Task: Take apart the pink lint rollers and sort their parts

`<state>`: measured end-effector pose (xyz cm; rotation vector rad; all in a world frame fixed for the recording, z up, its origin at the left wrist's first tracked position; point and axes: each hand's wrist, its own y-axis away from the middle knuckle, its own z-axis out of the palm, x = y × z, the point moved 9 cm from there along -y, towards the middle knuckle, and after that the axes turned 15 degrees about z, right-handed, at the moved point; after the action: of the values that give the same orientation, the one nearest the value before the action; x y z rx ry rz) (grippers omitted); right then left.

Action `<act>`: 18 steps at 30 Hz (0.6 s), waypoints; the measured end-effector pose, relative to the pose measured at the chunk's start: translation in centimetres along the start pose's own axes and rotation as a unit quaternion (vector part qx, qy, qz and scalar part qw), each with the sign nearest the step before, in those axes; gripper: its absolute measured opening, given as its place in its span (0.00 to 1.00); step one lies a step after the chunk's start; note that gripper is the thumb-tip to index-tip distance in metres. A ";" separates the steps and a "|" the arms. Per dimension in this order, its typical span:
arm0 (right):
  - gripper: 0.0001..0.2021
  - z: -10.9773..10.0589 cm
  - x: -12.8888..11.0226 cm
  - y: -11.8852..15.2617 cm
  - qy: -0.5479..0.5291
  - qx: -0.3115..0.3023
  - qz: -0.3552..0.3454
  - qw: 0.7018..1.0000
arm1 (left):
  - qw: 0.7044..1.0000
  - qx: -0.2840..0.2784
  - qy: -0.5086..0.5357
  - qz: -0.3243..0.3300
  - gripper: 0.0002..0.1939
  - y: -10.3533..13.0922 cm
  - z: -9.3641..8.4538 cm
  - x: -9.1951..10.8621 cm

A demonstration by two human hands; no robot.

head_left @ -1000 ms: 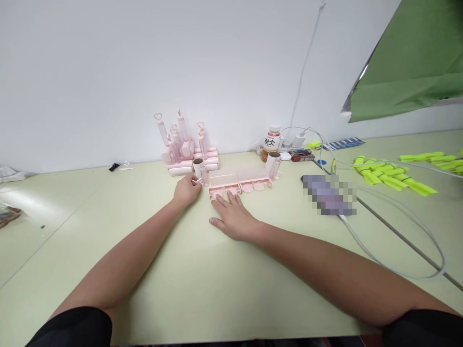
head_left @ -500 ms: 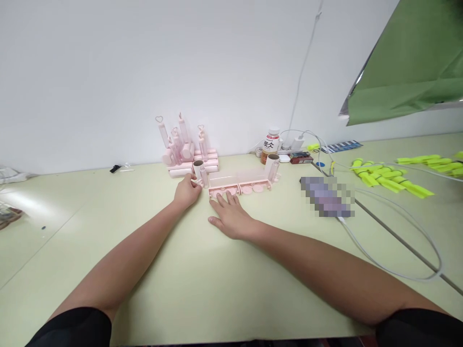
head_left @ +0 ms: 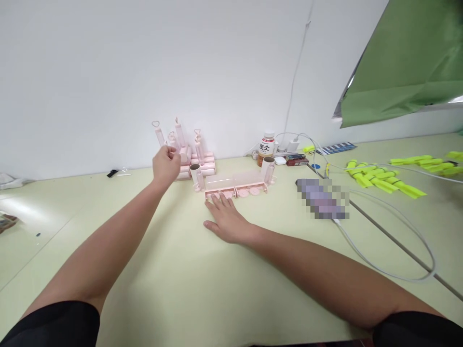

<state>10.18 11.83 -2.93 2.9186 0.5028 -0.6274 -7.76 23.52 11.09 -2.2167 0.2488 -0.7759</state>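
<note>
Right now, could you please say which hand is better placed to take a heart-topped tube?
Probably the left hand: it is beside the heart-topped tubes, while the right hand lies spread at the open pink case, farther away.

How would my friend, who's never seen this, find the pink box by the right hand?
Start with the pale green table against the white wall. Near its middle, two shallow open pink boxes sit side by side. Pick the left one: the right hand's fingers overlap it in this view, while the right-hand neighbour has none over it.
</note>
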 end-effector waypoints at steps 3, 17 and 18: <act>0.34 -0.2 -0.4 0.1 -0.018 0.006 -0.011 1.000 | 0.998 0.048 -0.025 0.024 0.10 -3.8 -2.2 0.8; 0.23 -1.6 -1.7 1.0 -0.059 0.085 -0.089 0.991 | 0.981 -0.129 -0.148 0.000 0.14 -12.9 -0.9 -2.7; 0.22 -1.6 -1.7 1.0 -0.061 0.085 -0.091 0.990 | 0.984 -0.118 -0.135 0.004 0.13 -12.8 -1.0 -2.9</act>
<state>9.67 10.67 -0.73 2.9884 0.7406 -0.9089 -11.50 32.92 19.51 -2.5127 0.2243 -0.4518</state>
